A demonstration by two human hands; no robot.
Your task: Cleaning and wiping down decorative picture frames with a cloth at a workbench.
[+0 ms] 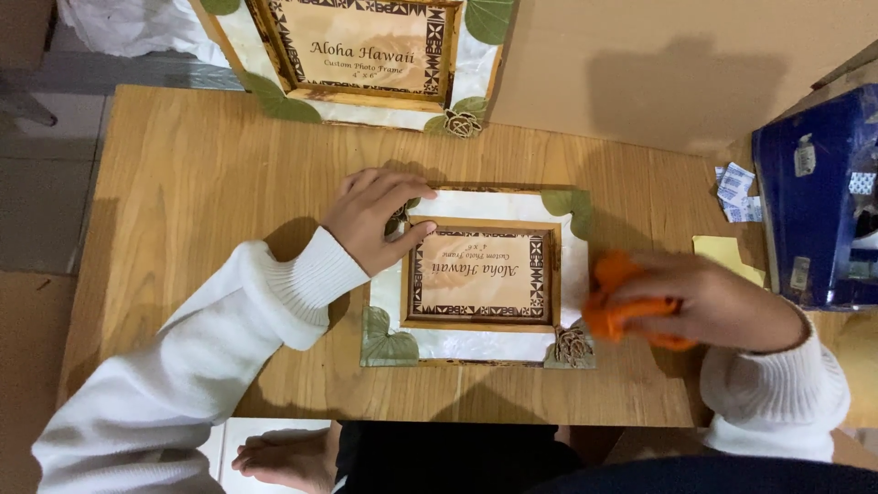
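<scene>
A photo frame (480, 340) is laid flat near the middle of a wooden table (183, 183), its near edge set a little back from the table's front edge. The left hand (373, 220) is pressed on the frame's upper left corner, the fingers (402, 187) held together and lying flat over the far rim while the thumb reaches in along the inner border. The right hand (713, 302) is placed just off the frame's right edge, its fingers clamped on a bunched orange cloth (611, 302), which touches the frame's right rim close to the lower corner. Bare tabletop is left open to the left of the left fingers and along the front strip below the frame. Beyond the left fingertips a second photo frame (366, 55) is propped upright at the table's far edge. Past the right knuckles a yellow paper (727, 256), small packets (736, 192) and a blue box (814, 201) are crowded at the table's right edge.
</scene>
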